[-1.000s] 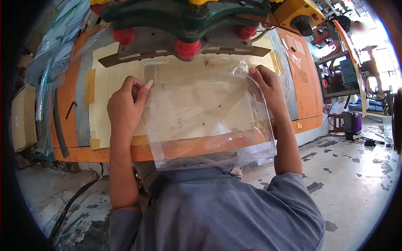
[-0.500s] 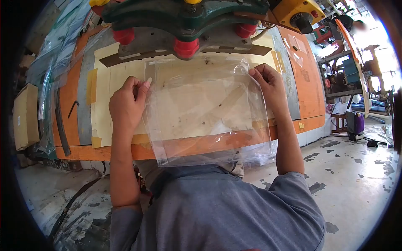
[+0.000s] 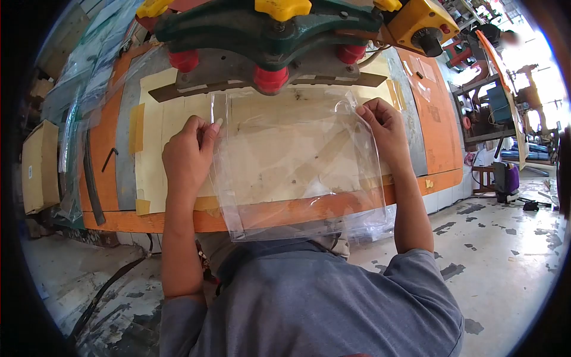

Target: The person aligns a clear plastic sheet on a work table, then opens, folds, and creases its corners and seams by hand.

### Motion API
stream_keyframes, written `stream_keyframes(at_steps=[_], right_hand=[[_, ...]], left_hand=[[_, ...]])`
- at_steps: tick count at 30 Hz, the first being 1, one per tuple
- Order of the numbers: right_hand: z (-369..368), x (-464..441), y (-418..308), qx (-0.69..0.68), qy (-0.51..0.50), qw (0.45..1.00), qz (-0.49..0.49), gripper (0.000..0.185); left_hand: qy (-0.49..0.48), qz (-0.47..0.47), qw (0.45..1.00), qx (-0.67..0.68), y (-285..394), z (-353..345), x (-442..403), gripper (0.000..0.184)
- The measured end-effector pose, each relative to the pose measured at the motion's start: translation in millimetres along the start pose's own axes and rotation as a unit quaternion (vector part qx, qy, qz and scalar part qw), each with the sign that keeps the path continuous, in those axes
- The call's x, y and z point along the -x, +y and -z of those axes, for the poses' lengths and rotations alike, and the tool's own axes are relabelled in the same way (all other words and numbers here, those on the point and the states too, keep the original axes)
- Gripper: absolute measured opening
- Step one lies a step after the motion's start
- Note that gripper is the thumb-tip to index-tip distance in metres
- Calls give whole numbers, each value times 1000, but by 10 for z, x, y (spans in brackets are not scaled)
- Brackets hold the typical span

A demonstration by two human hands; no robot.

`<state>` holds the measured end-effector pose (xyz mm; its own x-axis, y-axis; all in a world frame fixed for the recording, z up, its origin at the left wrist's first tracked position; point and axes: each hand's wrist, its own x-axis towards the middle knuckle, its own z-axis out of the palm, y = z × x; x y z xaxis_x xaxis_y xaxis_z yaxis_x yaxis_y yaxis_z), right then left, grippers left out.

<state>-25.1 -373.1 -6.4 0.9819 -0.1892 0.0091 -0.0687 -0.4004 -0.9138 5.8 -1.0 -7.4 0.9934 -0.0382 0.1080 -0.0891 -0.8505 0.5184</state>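
Between the two hands, a clear plastic sheet (image 3: pixel 291 172) is lying over the cream paper (image 3: pixel 166 137) on the orange surface (image 3: pixel 440 137). The left hand (image 3: pixel 191 152) is pinching its left edge near the top, thumb and fingers clamping together on the plastic. The right hand (image 3: pixel 386 122) is gripping the upper right edge, with most of the sheet spreading out to that hand's left. Its far edge is sitting right by the metal bar (image 3: pixel 202 87), while its near edge is hanging past the surface toward the grey shirt (image 3: pixel 327 297).
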Motion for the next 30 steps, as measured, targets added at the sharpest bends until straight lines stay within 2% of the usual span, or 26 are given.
stream_keyframes(at_steps=[30], right_hand=[[-14,19,-17,8,6,1000,17,22]], left_hand=[[16,-8,1000,22,12,-5,18,32]])
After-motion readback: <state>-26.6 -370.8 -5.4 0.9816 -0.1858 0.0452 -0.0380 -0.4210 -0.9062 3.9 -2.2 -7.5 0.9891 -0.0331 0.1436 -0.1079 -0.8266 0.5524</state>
